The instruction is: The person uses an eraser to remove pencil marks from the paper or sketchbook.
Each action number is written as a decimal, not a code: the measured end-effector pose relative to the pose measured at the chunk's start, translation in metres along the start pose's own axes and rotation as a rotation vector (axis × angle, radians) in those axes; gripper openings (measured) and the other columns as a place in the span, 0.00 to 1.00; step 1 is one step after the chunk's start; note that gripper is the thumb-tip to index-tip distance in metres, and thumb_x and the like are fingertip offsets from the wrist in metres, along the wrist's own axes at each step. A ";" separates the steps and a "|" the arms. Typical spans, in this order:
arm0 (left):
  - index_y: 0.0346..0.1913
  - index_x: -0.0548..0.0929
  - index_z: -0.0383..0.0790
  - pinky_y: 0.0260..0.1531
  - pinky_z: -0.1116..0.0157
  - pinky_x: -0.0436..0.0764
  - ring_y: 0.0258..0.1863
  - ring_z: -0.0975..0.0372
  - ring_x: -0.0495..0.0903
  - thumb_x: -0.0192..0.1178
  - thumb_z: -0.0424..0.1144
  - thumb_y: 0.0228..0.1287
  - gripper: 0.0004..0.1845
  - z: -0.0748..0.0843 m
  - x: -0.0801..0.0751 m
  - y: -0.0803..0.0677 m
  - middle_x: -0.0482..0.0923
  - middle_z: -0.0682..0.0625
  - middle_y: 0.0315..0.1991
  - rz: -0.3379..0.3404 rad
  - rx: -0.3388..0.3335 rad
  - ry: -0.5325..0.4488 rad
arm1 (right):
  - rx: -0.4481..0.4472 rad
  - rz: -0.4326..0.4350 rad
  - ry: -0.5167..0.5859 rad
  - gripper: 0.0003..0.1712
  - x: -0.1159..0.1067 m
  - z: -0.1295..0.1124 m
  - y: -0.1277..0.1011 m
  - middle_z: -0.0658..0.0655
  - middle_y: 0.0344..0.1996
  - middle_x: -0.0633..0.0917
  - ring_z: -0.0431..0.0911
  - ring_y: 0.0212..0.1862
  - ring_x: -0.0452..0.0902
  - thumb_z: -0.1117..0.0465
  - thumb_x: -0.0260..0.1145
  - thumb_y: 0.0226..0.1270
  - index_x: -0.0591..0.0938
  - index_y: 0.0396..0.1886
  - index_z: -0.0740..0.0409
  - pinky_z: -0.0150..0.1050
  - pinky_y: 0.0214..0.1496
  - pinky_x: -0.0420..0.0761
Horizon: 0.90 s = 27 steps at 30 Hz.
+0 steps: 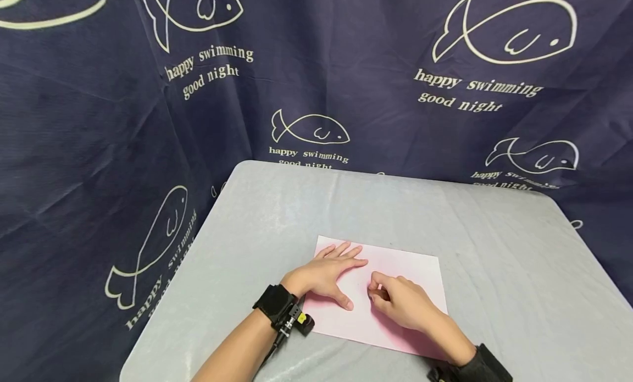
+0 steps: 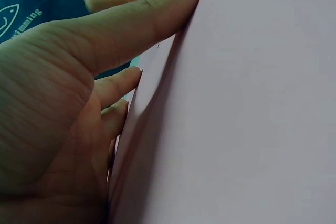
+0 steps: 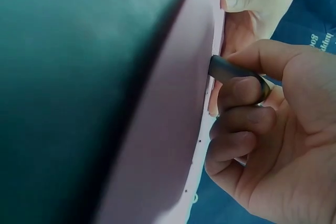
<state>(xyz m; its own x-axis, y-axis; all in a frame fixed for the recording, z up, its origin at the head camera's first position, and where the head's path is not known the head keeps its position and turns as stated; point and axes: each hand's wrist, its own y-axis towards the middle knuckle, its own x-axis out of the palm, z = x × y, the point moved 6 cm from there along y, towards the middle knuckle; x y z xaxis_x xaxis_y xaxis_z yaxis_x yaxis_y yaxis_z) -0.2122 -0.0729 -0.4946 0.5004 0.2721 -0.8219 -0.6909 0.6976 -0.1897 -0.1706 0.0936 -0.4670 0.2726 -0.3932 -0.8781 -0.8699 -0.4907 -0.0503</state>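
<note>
A pink sheet of paper (image 1: 395, 283) lies flat on the grey worktop (image 1: 494, 250), close to the near edge and a little toward the person. The left hand (image 1: 323, 275) rests on the sheet's left part with its fingers straight and spread, palm down, pinning the paper in place; the left wrist view shows the thumb (image 2: 142, 19) laid along the pink surface. The right hand (image 1: 403, 302) sits just right of the left one, over the middle of the sheet, its fingers curled around a small dark tool (image 3: 231, 69) whose tip meets the paper. The right wrist view shows a row of tiny dots along the sheet near that tip, though I cannot tell whether they are holes or marks.

The sheet looks thin and very light, so I judge it would slide on the smooth worktop cover if nothing held it down; the flat left hand seems to be doing that job. It is limp rather than stiff, likely to crease or tear under a hard point, so pressure near the tool ought to be gentle. To lift it, an edge or corner is the sensible place, pinched between thumb and finger. A dark curtain with white fish drawings (image 1: 306, 129) hangs behind the worktop.
</note>
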 end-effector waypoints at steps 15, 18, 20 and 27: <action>0.80 0.61 0.61 0.84 0.54 0.37 0.85 0.60 0.36 0.77 0.63 0.46 0.57 0.001 0.000 0.000 0.42 0.58 0.85 -0.002 -0.003 0.005 | 0.002 -0.067 0.112 0.11 -0.002 0.006 -0.013 0.36 0.17 0.69 0.30 0.21 0.61 0.60 0.67 0.67 0.75 0.32 0.40 0.28 0.23 0.62; 0.80 0.61 0.61 0.84 0.54 0.37 0.85 0.59 0.36 0.77 0.63 0.46 0.57 0.001 0.000 0.000 0.42 0.58 0.85 -0.005 -0.006 0.008 | -0.008 -0.074 0.119 0.08 -0.004 0.006 -0.009 0.37 0.18 0.73 0.31 0.21 0.64 0.58 0.67 0.70 0.76 0.34 0.42 0.30 0.24 0.65; 0.80 0.61 0.61 0.84 0.54 0.37 0.85 0.59 0.36 0.77 0.63 0.46 0.57 0.001 0.000 0.000 0.42 0.58 0.85 -0.006 -0.005 0.009 | -0.016 -0.056 0.113 0.06 -0.006 0.005 -0.004 0.38 0.19 0.74 0.31 0.22 0.65 0.57 0.67 0.71 0.76 0.36 0.42 0.30 0.25 0.66; 0.80 0.62 0.59 0.84 0.54 0.38 0.85 0.60 0.35 0.76 0.64 0.47 0.56 0.000 0.001 0.000 0.42 0.59 0.85 0.004 -0.003 0.022 | -0.024 0.000 0.042 0.05 -0.003 -0.001 0.020 0.36 0.19 0.74 0.32 0.22 0.67 0.57 0.66 0.72 0.77 0.41 0.43 0.31 0.26 0.67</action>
<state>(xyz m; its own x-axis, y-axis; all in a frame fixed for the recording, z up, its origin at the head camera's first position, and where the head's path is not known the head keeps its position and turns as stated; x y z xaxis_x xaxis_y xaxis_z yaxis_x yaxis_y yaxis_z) -0.2121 -0.0726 -0.4951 0.4863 0.2604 -0.8341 -0.6945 0.6944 -0.1882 -0.1886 0.0836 -0.4650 0.2900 -0.4249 -0.8575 -0.8600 -0.5088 -0.0388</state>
